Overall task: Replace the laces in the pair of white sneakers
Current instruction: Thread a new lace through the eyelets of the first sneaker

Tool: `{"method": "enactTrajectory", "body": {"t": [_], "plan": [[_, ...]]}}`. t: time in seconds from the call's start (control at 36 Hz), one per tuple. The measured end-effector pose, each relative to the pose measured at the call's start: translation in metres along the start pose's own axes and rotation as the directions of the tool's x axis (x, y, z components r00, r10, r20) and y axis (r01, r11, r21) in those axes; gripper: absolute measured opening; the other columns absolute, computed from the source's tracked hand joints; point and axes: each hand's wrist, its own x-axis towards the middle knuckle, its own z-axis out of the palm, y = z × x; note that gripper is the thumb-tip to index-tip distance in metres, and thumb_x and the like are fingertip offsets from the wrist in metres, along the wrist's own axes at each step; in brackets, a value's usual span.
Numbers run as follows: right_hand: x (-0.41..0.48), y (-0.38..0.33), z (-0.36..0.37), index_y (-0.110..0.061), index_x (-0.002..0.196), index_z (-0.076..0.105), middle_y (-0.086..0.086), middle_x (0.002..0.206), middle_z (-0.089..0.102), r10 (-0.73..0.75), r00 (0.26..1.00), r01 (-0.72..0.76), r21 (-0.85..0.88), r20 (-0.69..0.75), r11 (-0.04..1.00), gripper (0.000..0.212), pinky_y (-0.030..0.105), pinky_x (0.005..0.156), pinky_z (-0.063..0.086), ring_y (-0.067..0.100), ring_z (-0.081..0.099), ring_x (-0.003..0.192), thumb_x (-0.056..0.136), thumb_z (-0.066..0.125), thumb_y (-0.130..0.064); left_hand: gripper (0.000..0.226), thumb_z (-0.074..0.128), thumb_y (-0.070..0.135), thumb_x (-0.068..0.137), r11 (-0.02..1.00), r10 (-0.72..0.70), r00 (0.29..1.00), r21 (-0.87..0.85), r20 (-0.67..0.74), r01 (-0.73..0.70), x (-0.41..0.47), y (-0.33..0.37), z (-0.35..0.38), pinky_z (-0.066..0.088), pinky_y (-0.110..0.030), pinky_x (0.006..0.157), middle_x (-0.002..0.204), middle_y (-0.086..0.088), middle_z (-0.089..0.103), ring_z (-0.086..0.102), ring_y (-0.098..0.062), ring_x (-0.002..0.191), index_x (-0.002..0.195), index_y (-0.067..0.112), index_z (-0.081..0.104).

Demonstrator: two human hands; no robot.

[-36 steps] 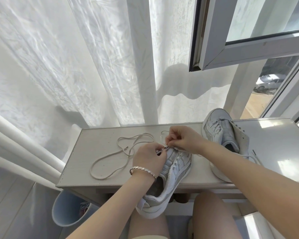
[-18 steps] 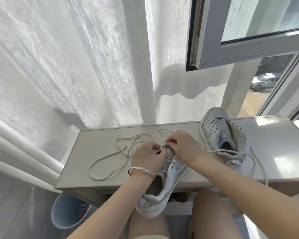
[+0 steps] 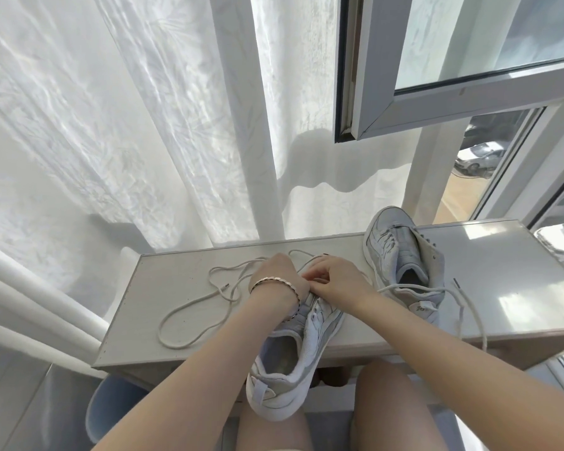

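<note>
A white sneaker (image 3: 302,349) leans with its heel off the front edge of the narrow grey table (image 3: 502,288), toe pointing away from me. My left hand (image 3: 275,275), with a bracelet at the wrist, and my right hand (image 3: 336,276) meet over its toe end, fingers curled and pinching at the eyelets. What they pinch is hidden under the fingers. A loose cream lace (image 3: 205,297) lies in loops on the table to the left. The second white sneaker (image 3: 401,255) stands at the right, its own lace (image 3: 463,297) trailing loose over the table.
White curtains (image 3: 144,125) hang behind the table. An open window sash (image 3: 437,102) juts in above the right side. A pale blue bin (image 3: 111,415) stands on the floor below the table's left end. My bare knees are under the table's front edge.
The camera tipped slightly, so the table sits lower in view. Both hands stayed at the sneaker's toe end; the right hand lowered closer onto the shoe.
</note>
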Motion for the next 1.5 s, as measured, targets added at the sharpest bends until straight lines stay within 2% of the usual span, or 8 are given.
{"method": "enactTrajectory", "body": {"t": [0.22,0.39,0.56,0.81,1.0,1.14,1.28,1.5], "plan": [[-0.001,0.001,0.0,-0.007,0.081,0.076,-0.02,0.064,0.053,0.032,0.996,-0.038,-0.071,-0.083,0.997,0.008,0.003,0.057,0.036,-0.007,0.05,0.062,0.08,0.069,-0.011,0.027,0.048,0.016,0.089,0.999,0.05,0.998,0.004,-0.032,-0.05,-0.003,-0.002,0.004,0.036,-0.028,0.073,0.116,-0.015,0.059,0.054,-0.03,0.11,0.111,0.001,0.055],[0.003,0.002,0.003,-0.011,0.084,0.074,-0.017,0.068,0.055,0.077,0.995,-0.081,-0.052,-0.071,0.995,0.008,0.013,0.062,0.039,-0.001,0.052,0.065,0.082,0.067,-0.011,0.042,0.056,0.024,0.086,0.986,0.068,0.997,-0.147,-0.042,-0.073,-0.001,-0.021,0.013,0.027,-0.023,0.045,0.05,-0.008,0.038,0.043,-0.02,0.053,0.047,0.013,0.046],[0.005,0.001,0.009,-0.008,0.088,0.073,0.0,0.083,0.065,0.043,0.997,-0.049,-0.09,-0.068,0.995,0.011,0.003,0.056,0.03,0.007,0.052,0.076,0.084,0.064,-0.013,0.047,0.055,0.022,0.086,0.985,0.028,0.999,-0.171,-0.022,-0.031,0.001,-0.024,0.016,0.026,-0.018,0.036,0.046,0.0,0.03,0.03,-0.015,0.045,0.044,0.018,0.034],[0.002,-0.003,0.007,-0.009,0.088,0.072,-0.018,0.068,0.047,0.048,0.995,-0.053,-0.067,-0.084,0.996,0.009,0.008,0.058,0.035,-0.004,0.046,0.064,0.085,0.066,-0.014,0.031,0.058,0.029,0.087,0.988,-0.008,0.999,-0.154,-0.048,0.001,0.002,-0.023,0.011,0.032,-0.025,0.054,0.053,0.002,0.046,0.051,-0.021,0.065,0.06,0.014,0.055],[0.0,-0.003,0.008,-0.007,0.089,0.072,-0.017,0.071,0.045,0.038,0.994,-0.042,-0.033,-0.106,0.999,0.011,0.003,0.062,0.034,-0.005,0.043,0.067,0.086,0.063,-0.014,0.028,0.044,0.027,0.094,0.99,0.128,0.962,0.09,-0.243,-0.109,-0.004,-0.021,0.024,0.04,-0.027,0.076,0.105,-0.007,0.062,0.056,-0.021,0.102,0.098,0.008,0.064],[0.0,-0.001,0.009,-0.009,0.089,0.072,-0.017,0.072,0.044,0.039,0.993,-0.041,-0.021,-0.109,0.999,0.009,0.003,0.063,0.034,-0.006,0.043,0.068,0.086,0.064,-0.014,0.027,0.049,0.025,0.091,0.996,0.087,0.983,-0.009,-0.164,-0.09,0.002,-0.021,0.022,0.038,-0.03,0.07,0.097,-0.014,0.063,0.059,-0.028,0.096,0.086,0.004,0.064],[-0.001,0.0,0.006,-0.012,0.085,0.071,-0.015,0.07,0.049,0.066,0.994,-0.064,0.029,-0.091,0.998,0.007,0.006,0.061,0.036,-0.005,0.047,0.065,0.084,0.067,-0.017,0.037,0.058,0.018,0.079,0.965,0.003,1.0,-0.261,0.003,-0.002,0.011,-0.025,0.006,0.031,-0.027,0.05,0.049,-0.004,0.039,0.041,-0.023,0.053,0.048,0.016,0.038],[-0.001,0.001,0.007,-0.013,0.086,0.072,-0.016,0.071,0.051,0.075,0.994,-0.071,0.06,-0.074,0.996,0.008,0.017,0.064,0.04,-0.002,0.049,0.066,0.078,0.073,-0.017,0.045,0.056,0.01,0.085,0.941,-0.008,0.992,-0.335,0.127,0.051,0.015,-0.026,-0.006,0.022,-0.024,0.043,0.05,0.002,0.026,0.024,-0.014,0.049,0.05,0.017,0.029]]}}
